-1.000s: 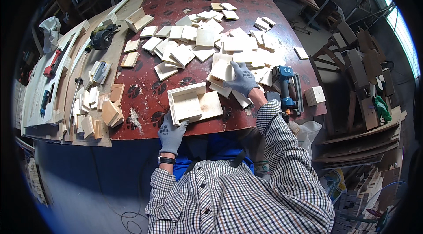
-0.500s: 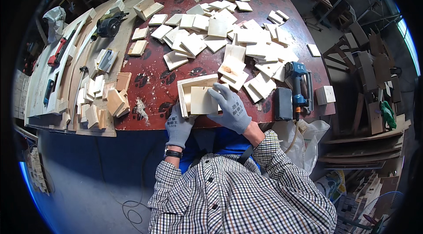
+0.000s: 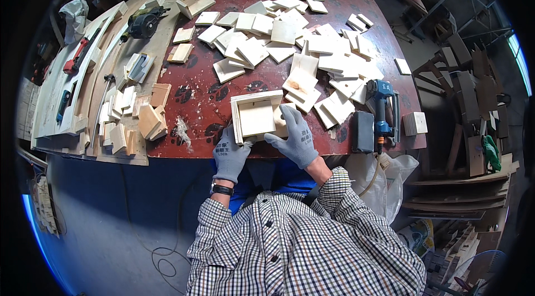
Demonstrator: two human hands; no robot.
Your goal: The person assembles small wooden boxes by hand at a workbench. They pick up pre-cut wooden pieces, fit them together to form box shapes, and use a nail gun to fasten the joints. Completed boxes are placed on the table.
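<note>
A small open wooden box [image 3: 257,115] of pale plywood lies on the dark red table [image 3: 200,93] near its front edge. My left hand [image 3: 230,154], in a grey glove, grips the box's near left corner. My right hand [image 3: 296,141], also gloved, rests on the box's near right side, fingers spread over a loose square panel. Many square plywood panels [image 3: 290,45] lie scattered over the table beyond the box.
A blue nail gun [image 3: 381,112] lies at the right table edge beside a small wood block [image 3: 414,123]. Long boards with wood offcuts [image 3: 134,123], a circular saw [image 3: 142,20] and hand tools lie at the left. Stacked timber stands to the right.
My right hand came back from the pile of panels to the box. The box has been drawn closer to the table's front edge, and both hands now sit on it.
</note>
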